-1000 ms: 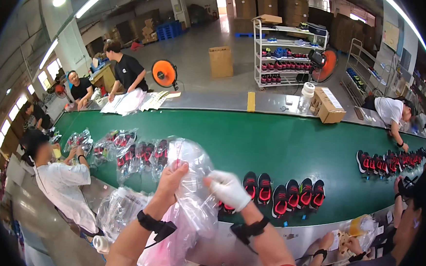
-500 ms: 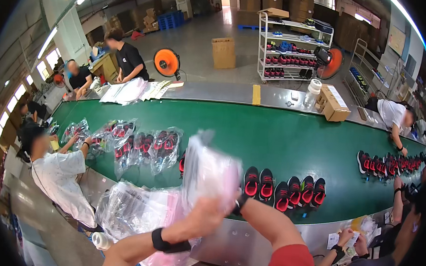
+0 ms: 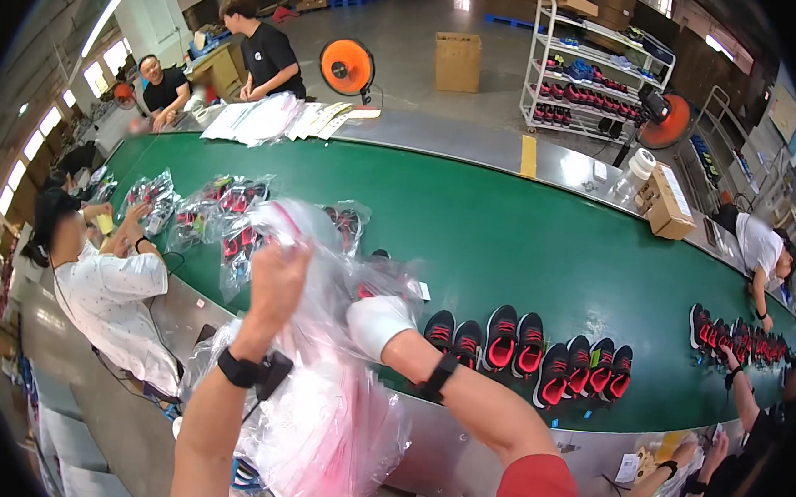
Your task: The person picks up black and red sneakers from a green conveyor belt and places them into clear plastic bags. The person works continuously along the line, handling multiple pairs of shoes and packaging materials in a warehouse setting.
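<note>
A clear plastic bag [image 3: 312, 230], creased and partly blurred, stretches over the green belt between my hands. My left hand [image 3: 277, 282] is closed in a fist on its upper part. White-gloved, my right hand [image 3: 380, 325] is closed against the bag's lower right side; film hides part of its fingers. Beneath my arms lies a heap of clear and pinkish plastic bags [image 3: 336, 441] at the belt's near edge. Just right of my right hand stand black sneakers with red linings [image 3: 502, 341] in a row. One more sneaker behind the bag is mostly covered.
Bagged sneakers [image 3: 237, 193] lie on the green conveyor belt [image 3: 472, 226] to the left, by a person in a white shirt [image 3: 113, 295]. More sneakers [image 3: 739, 335] cluster at the far right near other people's hands. A cardboard box [image 3: 669, 206] stands on the metal ledge.
My left hand has risen and moved left with the bag. My right hand has come apart from it, and the bag is spread between them. The view has shifted.
</note>
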Available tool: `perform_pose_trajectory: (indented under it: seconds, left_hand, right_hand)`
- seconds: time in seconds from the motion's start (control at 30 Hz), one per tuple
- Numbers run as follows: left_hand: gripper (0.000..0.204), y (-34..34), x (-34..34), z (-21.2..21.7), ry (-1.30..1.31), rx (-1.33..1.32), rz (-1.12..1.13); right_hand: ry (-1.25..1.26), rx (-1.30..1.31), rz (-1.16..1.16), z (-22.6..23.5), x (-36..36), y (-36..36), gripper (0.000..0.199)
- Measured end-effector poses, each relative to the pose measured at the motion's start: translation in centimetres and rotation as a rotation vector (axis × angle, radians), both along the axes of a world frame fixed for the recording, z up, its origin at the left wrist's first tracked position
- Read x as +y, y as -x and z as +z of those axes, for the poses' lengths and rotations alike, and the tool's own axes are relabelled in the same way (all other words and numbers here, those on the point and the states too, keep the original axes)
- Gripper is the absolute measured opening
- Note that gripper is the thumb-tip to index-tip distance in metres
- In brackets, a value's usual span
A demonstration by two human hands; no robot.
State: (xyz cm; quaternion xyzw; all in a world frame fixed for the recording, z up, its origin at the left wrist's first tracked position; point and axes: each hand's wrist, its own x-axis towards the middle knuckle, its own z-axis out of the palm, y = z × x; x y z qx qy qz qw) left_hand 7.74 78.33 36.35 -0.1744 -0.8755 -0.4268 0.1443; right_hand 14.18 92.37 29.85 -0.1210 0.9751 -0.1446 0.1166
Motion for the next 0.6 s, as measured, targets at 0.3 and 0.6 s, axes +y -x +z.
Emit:
perform_pose_trajectory:
  seconds: [0.3, 0.6]
  left_hand:
    - [0.019, 2.1, -5.0, 1.3, -0.185, -0.087, 0.026]
    - [0.013, 0.8, -6.3, -0.2, -0.229, -0.128, 0.057]
  right_hand:
    - [0.789, 0.154, -0.476, -1.8, 7.8, 3.2, 0.044]
    - [-0.058, 0.08, -0.452, -21.5, -2.9, 8.2, 0.033]
